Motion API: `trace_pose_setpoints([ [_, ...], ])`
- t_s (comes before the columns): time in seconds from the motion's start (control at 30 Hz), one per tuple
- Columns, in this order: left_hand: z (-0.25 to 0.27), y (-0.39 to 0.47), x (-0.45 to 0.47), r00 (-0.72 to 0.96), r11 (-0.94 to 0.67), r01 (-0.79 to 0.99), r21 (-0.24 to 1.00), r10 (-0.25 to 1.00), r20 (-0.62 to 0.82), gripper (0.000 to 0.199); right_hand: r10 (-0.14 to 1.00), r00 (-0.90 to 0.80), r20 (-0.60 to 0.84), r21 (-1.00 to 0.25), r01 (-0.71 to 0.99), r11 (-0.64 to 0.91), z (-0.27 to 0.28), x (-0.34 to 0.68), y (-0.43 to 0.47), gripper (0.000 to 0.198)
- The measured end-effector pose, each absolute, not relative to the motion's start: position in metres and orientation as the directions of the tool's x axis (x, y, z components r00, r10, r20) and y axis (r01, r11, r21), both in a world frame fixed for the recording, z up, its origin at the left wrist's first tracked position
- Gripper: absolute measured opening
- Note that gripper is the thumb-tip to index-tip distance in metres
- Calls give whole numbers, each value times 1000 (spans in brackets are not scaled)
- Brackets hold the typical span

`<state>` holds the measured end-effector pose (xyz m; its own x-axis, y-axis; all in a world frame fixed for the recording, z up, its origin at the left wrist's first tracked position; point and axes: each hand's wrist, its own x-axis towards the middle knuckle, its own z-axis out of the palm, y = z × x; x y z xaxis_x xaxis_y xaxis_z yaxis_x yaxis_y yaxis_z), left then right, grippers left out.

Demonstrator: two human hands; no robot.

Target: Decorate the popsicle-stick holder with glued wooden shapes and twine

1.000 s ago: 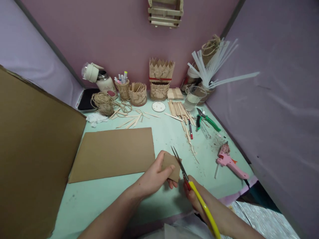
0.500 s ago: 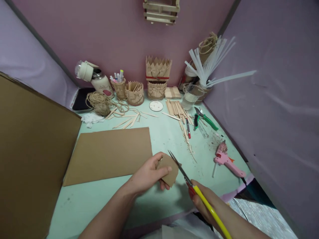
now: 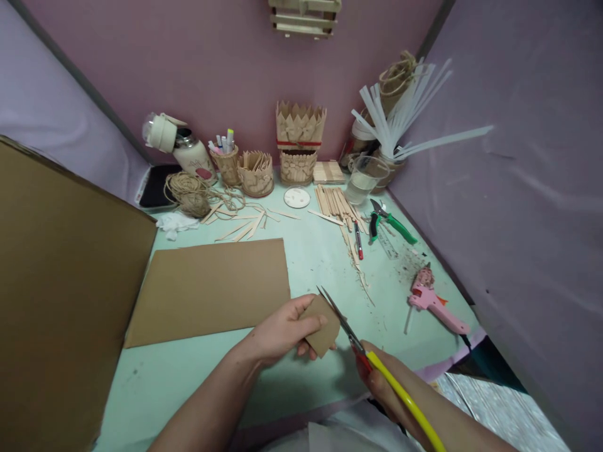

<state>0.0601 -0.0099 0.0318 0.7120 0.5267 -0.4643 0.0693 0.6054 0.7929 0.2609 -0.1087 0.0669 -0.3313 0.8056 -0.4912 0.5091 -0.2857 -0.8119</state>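
My left hand (image 3: 287, 329) pinches a small piece of brown cardboard (image 3: 323, 333) between thumb and fingers, above the front of the table. In my right hand (image 3: 384, 376) is a pair of scissors (image 3: 346, 326) with yellow and red handles. Their narrow blades lie along the right edge of the piece, the tips slightly parted and pointing up and left. A small bit of cardboard sticks out just right of the blades. Behind my left hand a large cardboard sheet (image 3: 207, 292) lies flat on the table.
A pink glue gun (image 3: 436, 301) and green-handled pruners (image 3: 393, 223) lie on the right. Wooden sticks (image 3: 336, 204), a pen (image 3: 358, 240) and a plastic cup (image 3: 365, 182) sit farther back. Twine (image 3: 193, 194) and a bottle (image 3: 191, 157) stand back left; a cardboard panel (image 3: 61, 301) rises at left.
The view has shifted slightly. My left hand still holds the cardboard piece, and the scissor blades stay at its right edge with the gap between their tips little changed.
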Motion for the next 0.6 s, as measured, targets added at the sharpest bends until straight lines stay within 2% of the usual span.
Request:
trace_pose_setpoints([
  [0.17, 32, -8, 58, 705, 664, 46, 746, 508, -496, 33, 787, -320, -527, -802, 495, -336, 64, 259, -110, 56],
  [0.4, 29, -14, 71, 600, 764, -190, 617, 588, -543, 42, 856, -174, -487, -814, 444, -374, 43, 249, -114, 52],
  [0.6, 28, -17, 73, 631, 751, -111, 651, 559, -538, 45, 877, -227, -424, -837, 468, -283, 42, 255, -114, 52],
])
